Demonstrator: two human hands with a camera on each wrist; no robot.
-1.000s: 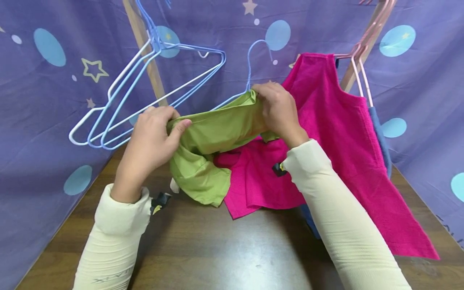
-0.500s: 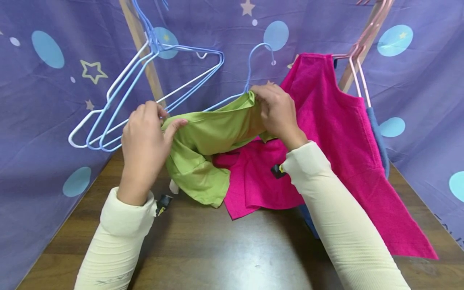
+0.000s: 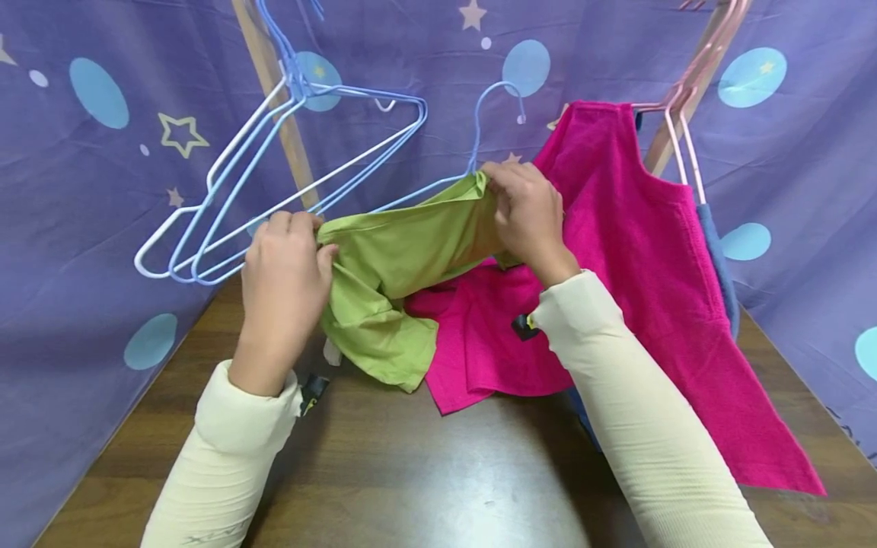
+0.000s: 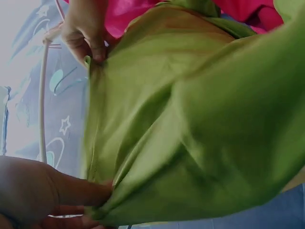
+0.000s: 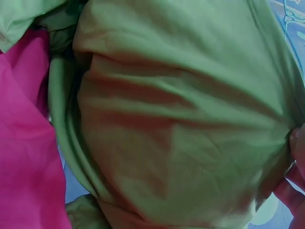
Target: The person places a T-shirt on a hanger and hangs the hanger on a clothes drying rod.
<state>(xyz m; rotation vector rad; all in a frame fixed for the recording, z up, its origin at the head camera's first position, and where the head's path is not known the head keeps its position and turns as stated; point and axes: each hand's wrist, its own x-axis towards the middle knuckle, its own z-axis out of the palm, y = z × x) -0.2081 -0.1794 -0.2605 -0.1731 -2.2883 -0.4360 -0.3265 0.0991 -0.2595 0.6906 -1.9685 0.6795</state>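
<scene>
A light green shirt (image 3: 411, 259) is stretched between both hands, its upper edge running between them and loose cloth hanging below. At its left corner my left hand (image 3: 284, 281) pinches the edge between thumb and fingers, which the left wrist view shows close up. My right hand (image 3: 530, 217) pinches the upper edge beside the hook of a blue hanger (image 3: 478, 125). One arm of that hanger slopes down left behind the shirt; the rest is hidden by the cloth. Folds of the shirt (image 5: 181, 119) fill the right wrist view.
Blue and white hangers (image 3: 226, 190) hang on a wooden post (image 3: 270, 91) at left. At right a bright pink sleeveless garment (image 3: 637, 251) hangs by pink hangers (image 3: 678, 114), with blue cloth (image 3: 718, 259) behind it. More pink cloth (image 3: 507, 350) lies under the shirt above the wooden table (image 3: 411, 472).
My left hand has shifted left and then slightly back, its thumb sliding from the shirt's front to its left edge. My right hand keeps its hold almost unmoved.
</scene>
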